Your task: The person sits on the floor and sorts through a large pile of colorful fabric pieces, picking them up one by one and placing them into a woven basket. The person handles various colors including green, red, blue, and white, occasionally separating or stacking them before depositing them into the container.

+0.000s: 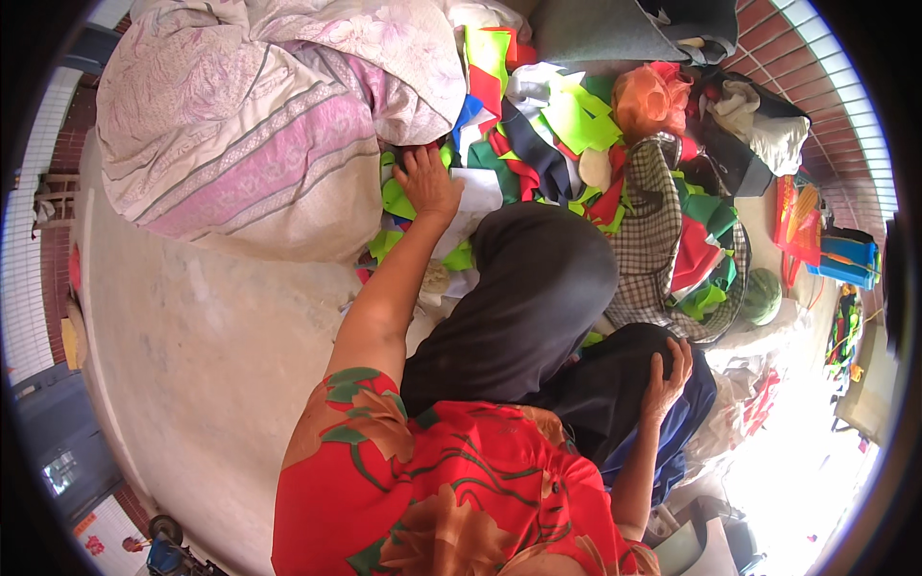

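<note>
My left hand (428, 184) reaches forward, its fingers spread over the cloth scraps (549, 154) beside a big bundle wrapped in a pink and cream patterned sheet (240, 125). The fingertips are partly in shadow at the bundle's edge, and I see nothing held in them. A white piece of cloth (480, 189) lies just right of that hand. The scraps are neon yellow, red, green, white and dark blue. My right hand (665, 386) rests on my dark-trousered knee (615, 384), fingers apart and holding nothing.
A checked cloth bag (645, 226) with more scraps stands right of my knees. Beyond it are an orange plastic bag (653, 98), a watermelon (761, 296) and a blue box (847, 257). Pale concrete floor (211, 365) spreads to the left.
</note>
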Action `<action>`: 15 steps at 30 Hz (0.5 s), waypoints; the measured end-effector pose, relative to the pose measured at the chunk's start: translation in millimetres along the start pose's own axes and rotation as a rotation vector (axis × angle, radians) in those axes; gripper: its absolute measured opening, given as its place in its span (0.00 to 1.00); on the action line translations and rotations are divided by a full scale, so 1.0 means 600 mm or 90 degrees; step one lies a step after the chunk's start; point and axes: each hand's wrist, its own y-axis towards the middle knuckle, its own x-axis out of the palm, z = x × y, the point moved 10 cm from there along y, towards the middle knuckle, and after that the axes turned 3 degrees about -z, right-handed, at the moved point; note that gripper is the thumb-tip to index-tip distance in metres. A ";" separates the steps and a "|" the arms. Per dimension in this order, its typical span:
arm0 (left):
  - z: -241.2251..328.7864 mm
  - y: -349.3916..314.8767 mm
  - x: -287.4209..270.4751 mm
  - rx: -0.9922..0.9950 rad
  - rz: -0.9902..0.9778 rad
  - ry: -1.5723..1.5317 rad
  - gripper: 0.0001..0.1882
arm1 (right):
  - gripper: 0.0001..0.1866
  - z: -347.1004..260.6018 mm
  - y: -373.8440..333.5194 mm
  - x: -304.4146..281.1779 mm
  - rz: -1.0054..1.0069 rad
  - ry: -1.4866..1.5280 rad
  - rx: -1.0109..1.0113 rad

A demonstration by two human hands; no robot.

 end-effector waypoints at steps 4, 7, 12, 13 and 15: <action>0.010 0.025 0.048 -0.025 -0.153 0.001 0.38 | 0.18 -0.001 0.004 0.001 -0.007 -0.007 -0.001; 0.014 0.037 0.062 -0.062 -0.158 -0.012 0.35 | 0.18 0.000 0.003 0.000 -0.003 -0.002 -0.007; 0.022 0.055 0.095 -0.087 -0.207 0.005 0.34 | 0.18 0.002 0.004 0.001 -0.001 0.009 0.000; 0.019 0.060 0.103 -0.086 -0.210 0.017 0.33 | 0.18 0.001 0.003 0.001 -0.002 0.016 0.001; 0.011 0.064 0.124 -0.084 -0.215 0.039 0.30 | 0.18 -0.003 0.005 -0.002 -0.003 0.023 0.002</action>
